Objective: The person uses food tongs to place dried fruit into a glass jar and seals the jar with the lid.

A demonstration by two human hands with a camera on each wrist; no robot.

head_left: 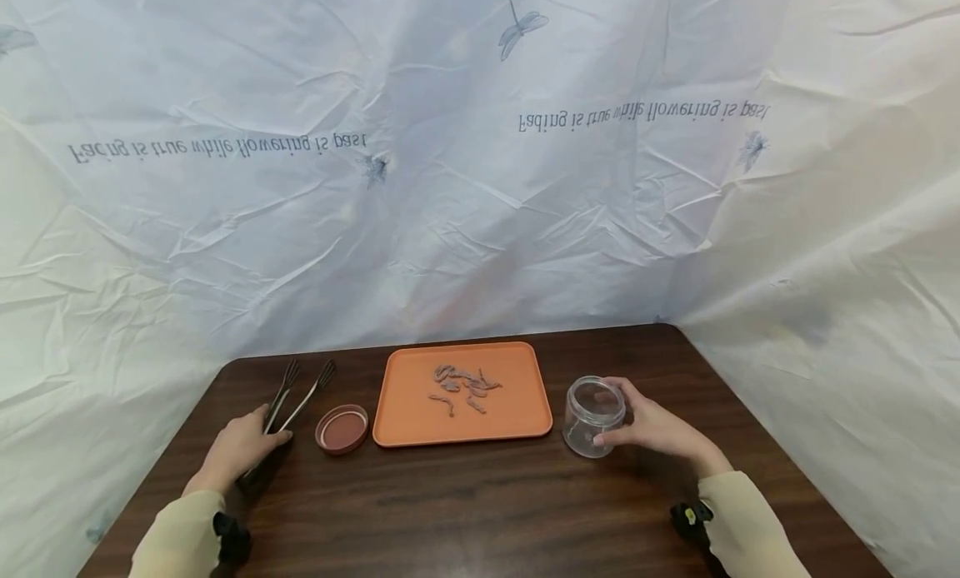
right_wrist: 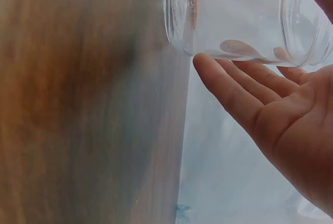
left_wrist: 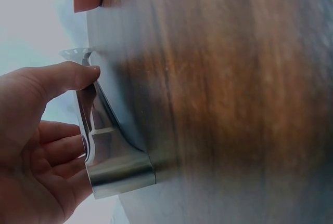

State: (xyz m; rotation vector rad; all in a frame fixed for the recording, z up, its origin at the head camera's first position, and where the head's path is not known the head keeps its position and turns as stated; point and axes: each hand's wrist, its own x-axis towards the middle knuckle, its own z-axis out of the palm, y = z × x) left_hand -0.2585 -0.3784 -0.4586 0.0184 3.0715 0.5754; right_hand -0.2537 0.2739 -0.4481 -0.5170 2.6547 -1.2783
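My left hand (head_left: 238,446) holds metal tongs (head_left: 303,404) at the left of the table, thumb on one arm and fingers on the other. The tips of the tongs spread apart and point away from me. In the left wrist view, the shiny bend of the tongs (left_wrist: 120,174) shows beside the curled fingers. At the right, my right hand (head_left: 662,429) grips a clear, lidless jar (head_left: 581,435) round its side. The jar stands upright, and in the right wrist view the fingers (right_wrist: 229,81) lie along its wall.
Between the hands lies an orange tray (head_left: 405,420) bearing several thin brown twisted strips (head_left: 468,380). A round reddish-brown lid (head_left: 342,429) rests left of the tray, hollow side up. White printed sheeting (head_left: 450,228) hangs behind and beside the dark wooden table (head_left: 450,511).
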